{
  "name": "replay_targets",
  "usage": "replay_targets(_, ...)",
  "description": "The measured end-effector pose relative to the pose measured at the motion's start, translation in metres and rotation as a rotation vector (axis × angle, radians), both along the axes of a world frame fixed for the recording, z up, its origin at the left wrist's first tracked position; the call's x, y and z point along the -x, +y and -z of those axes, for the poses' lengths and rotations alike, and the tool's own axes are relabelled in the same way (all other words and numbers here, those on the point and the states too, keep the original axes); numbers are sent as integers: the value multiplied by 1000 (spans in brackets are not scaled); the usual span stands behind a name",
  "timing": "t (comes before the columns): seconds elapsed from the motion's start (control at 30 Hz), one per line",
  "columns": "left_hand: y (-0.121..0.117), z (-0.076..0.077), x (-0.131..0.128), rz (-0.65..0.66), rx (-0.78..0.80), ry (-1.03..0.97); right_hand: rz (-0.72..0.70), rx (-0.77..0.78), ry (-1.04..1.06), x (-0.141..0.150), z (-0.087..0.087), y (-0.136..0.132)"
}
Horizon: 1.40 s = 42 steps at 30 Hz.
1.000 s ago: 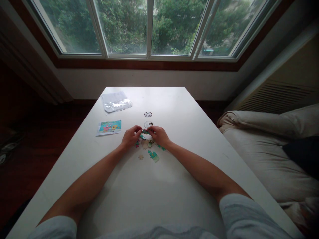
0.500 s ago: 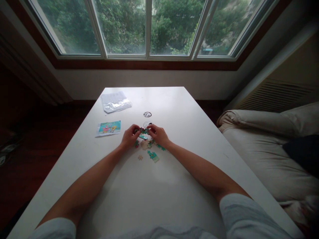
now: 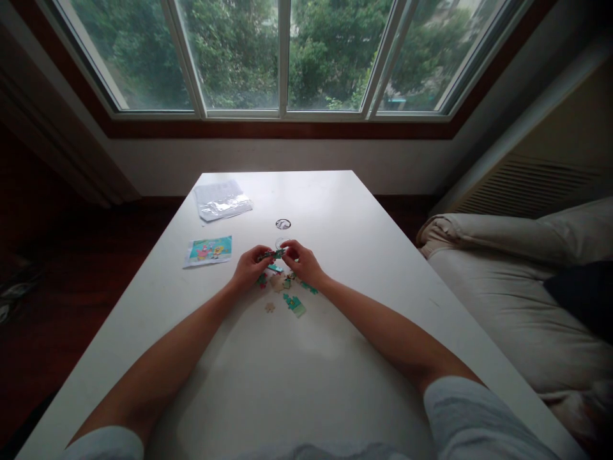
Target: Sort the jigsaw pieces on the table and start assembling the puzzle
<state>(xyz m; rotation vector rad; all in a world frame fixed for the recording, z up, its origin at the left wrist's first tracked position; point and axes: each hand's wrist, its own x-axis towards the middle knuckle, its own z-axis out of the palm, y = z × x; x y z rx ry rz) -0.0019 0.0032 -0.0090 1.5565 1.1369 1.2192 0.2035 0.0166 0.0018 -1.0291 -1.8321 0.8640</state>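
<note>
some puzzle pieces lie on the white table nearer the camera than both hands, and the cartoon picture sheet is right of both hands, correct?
Not quite: in the head view, the cartoon picture sheet lies left of the left hand. Some puzzle pieces do lie on the white table nearer the camera than that hand and the right hand.

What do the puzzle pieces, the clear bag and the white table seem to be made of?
Puzzle pieces: probably cardboard or thin wood, some printed green, one showing a plain matte tan face.
Clear bag: likely thin, glossy plastic, judging by its see-through look and crinkled glare.
White table: perhaps smooth laminate or paint, with a soft sheen.
</note>
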Motion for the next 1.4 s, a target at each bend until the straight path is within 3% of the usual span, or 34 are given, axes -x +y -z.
replay_targets(0.5,1,5,-3,23,3,42,39,-23,-26,1,11,7)
replay_targets(0.73,0,4,-4,-23,-34,93,5,-38,6,2,6,5)
replay_targets(0.97,-2,0,-2,-3,-38,165,94,-30,-97,2,2,1)
replay_targets(1.17,-1,0,-3,4,-19,107,131,5,-108,4,0,-1)
replay_targets(1.4,-3,-3,-3,-100,-60,222,38,12,-58,4,4,2)
